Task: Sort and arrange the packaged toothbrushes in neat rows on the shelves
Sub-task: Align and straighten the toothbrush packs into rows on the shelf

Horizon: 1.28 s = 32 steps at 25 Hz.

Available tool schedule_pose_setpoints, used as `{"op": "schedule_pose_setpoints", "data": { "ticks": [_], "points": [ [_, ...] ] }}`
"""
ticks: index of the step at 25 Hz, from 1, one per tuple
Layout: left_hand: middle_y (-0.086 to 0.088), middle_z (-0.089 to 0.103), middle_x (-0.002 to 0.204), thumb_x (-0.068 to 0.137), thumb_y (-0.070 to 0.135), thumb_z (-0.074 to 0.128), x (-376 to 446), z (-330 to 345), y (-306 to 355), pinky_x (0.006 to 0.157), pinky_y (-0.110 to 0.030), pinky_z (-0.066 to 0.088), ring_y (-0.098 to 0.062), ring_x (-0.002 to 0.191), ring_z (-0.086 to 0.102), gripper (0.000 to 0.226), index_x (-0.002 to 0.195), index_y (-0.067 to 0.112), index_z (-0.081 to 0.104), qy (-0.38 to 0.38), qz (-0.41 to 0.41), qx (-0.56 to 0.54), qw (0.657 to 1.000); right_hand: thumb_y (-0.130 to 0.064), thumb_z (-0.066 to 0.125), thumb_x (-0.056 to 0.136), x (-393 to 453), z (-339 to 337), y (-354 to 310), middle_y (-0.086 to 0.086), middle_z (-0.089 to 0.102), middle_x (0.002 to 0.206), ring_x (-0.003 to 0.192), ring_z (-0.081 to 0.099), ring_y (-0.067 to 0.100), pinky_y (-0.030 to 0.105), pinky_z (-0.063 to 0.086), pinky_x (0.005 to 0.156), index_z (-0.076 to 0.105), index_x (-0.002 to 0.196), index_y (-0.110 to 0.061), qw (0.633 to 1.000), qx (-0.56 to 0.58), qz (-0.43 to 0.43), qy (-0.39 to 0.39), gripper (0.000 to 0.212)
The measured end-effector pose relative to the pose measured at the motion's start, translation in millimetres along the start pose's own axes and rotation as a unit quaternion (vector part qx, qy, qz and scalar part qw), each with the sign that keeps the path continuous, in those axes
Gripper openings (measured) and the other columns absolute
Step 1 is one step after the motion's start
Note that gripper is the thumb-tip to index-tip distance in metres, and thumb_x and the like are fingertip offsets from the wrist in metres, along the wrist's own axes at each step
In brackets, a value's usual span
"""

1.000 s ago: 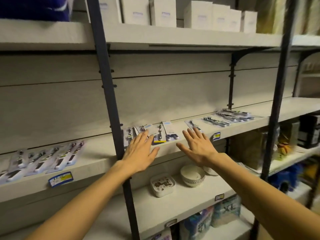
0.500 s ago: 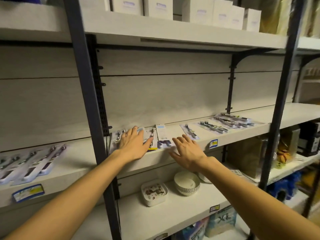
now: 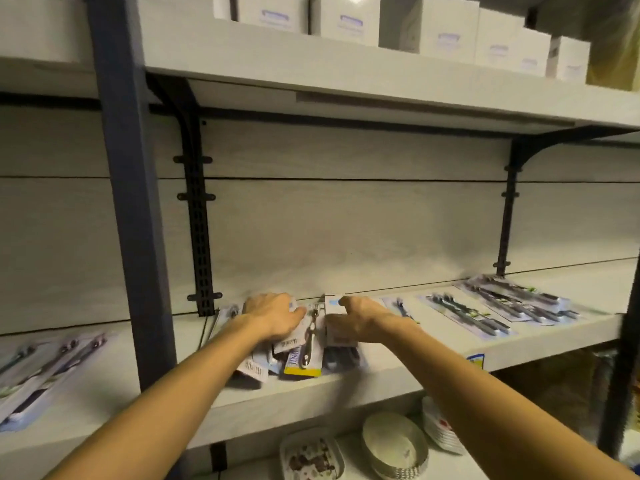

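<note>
- bowls [image 3: 393, 448] on lower shelf, nearest
- left hand [image 3: 273, 315] flat on toothbrush packs [image 3: 298, 355] on middle shelf [image 3: 415, 358], fingers together
- right hand [image 3: 356, 320] grips 1 pack [image 3: 337, 336], fingers curled on it
- more packs [image 3: 498, 306] far right
- white boxes [image 3: 433, 26] on top shelf

White boxes [image 3: 446, 29] are sitting in a row on the top shelf [image 3: 311, 69]. Below the middle shelf, a stack of round bowls [image 3: 394, 445] is lying beside a patterned square dish [image 3: 311, 459].
</note>
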<state>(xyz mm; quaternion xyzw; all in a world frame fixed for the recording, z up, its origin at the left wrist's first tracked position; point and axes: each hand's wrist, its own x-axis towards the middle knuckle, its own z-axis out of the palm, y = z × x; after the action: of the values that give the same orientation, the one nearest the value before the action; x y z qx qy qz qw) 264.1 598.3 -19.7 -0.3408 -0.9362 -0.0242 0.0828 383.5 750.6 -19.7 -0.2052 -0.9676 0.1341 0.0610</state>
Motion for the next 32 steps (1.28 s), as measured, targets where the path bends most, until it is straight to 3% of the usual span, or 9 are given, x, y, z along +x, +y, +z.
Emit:
{"op": "schedule_pose_setpoints", "data": {
  "ticks": [6,9,15,17,20,23,26,29,32],
  "points": [
    [-0.009,0.069,0.103,0.092,0.064,0.048,25,12,7,0.076,-0.034,0.04,-0.026,0.085,0.054,0.047,0.082,0.02,0.06,0.016,0.003,0.03,0.999,-0.063,0.057,0.088,35,14,-4,0.012,0.068,0.118,0.106,0.063,0.031,0.033,0.049,0.082,0.064,0.12,-0.013,0.999,-0.03,0.005,0.04,0.06],
    [-0.008,0.068,0.099,0.088,0.062,0.056,34,12,6,0.073,-0.031,0.04,-0.026,0.082,0.053,0.044,0.082,0.019,0.06,0.031,-0.016,-0.002,0.999,-0.067,0.064,0.08,39,18,4,0.007,0.069,0.105,0.092,0.063,0.025,0.029,0.046,0.068,0.063,0.113,-0.015,0.998,-0.005,0.023,0.066,0.062],
    [-0.002,0.06,0.076,0.092,0.04,0.059,32,11,3,0.062,-0.031,0.039,-0.021,0.07,0.055,0.023,0.085,0.018,0.063,0.04,-0.05,-0.092,0.994,-0.046,0.063,0.088,43,19,26,0.009,0.069,0.076,0.072,0.068,0.025,0.027,0.044,0.056,0.067,0.084,-0.008,0.983,0.148,0.041,0.095,0.038],
    [-0.003,0.059,0.07,0.091,0.032,0.059,30,10,1,0.057,-0.03,0.038,-0.021,0.064,0.054,0.019,0.08,0.016,0.064,0.05,-0.079,-0.129,0.987,-0.041,0.06,0.092,41,17,37,0.006,0.062,0.055,0.048,0.06,0.019,0.024,0.041,0.05,0.066,0.067,-0.01,0.974,0.195,0.04,0.108,0.041],
    [-0.002,0.067,0.071,0.083,0.024,0.059,29,5,-4,0.061,-0.031,0.046,-0.025,0.071,0.063,0.016,0.079,0.014,0.07,0.095,-0.121,-0.215,0.965,-0.015,0.054,0.092,36,14,54,0.003,0.054,0.043,0.04,0.049,0.015,0.021,0.037,0.044,0.057,0.053,-0.01,0.944,0.3,0.055,0.125,0.039],
    [0.003,0.073,0.082,0.085,0.019,0.061,28,3,-2,0.071,-0.029,0.051,-0.019,0.082,0.068,0.013,0.088,0.022,0.073,0.132,-0.137,-0.334,0.923,0.0,0.046,0.092,36,10,74,0.008,0.061,0.058,0.047,0.051,0.02,0.017,0.034,0.036,0.067,0.073,-0.01,0.864,0.474,0.097,0.138,0.03],
    [0.003,0.077,0.094,0.079,0.021,0.066,30,3,10,0.087,-0.033,0.057,-0.018,0.089,0.072,0.014,0.091,0.027,0.07,0.154,-0.143,-0.459,0.863,-0.002,0.041,0.099,41,9,92,0.008,0.059,0.072,0.051,0.05,0.019,0.017,0.033,0.037,0.069,0.107,-0.009,0.781,0.601,0.12,0.119,0.03],
    [0.005,0.077,0.089,0.068,0.029,0.064,33,-2,27,0.087,-0.037,0.059,-0.017,0.085,0.073,0.02,0.087,0.027,0.071,0.178,-0.154,-0.513,0.826,-0.011,0.054,0.098,42,4,105,0.011,0.063,0.084,0.042,0.052,0.016,0.017,0.038,0.038,0.066,0.113,-0.003,0.713,0.685,0.131,0.071,0.022],
    [-0.005,0.077,0.087,0.082,0.013,0.065,35,-12,57,0.083,-0.039,0.059,-0.022,0.079,0.073,0.013,0.09,0.018,0.074,0.186,-0.167,-0.556,0.793,-0.017,0.066,0.093,38,-9,123,0.011,0.065,0.083,0.045,0.054,0.015,0.018,0.042,0.039,0.069,0.112,-0.004,0.72,0.685,0.104,0.042,0.023]
  ]
}}
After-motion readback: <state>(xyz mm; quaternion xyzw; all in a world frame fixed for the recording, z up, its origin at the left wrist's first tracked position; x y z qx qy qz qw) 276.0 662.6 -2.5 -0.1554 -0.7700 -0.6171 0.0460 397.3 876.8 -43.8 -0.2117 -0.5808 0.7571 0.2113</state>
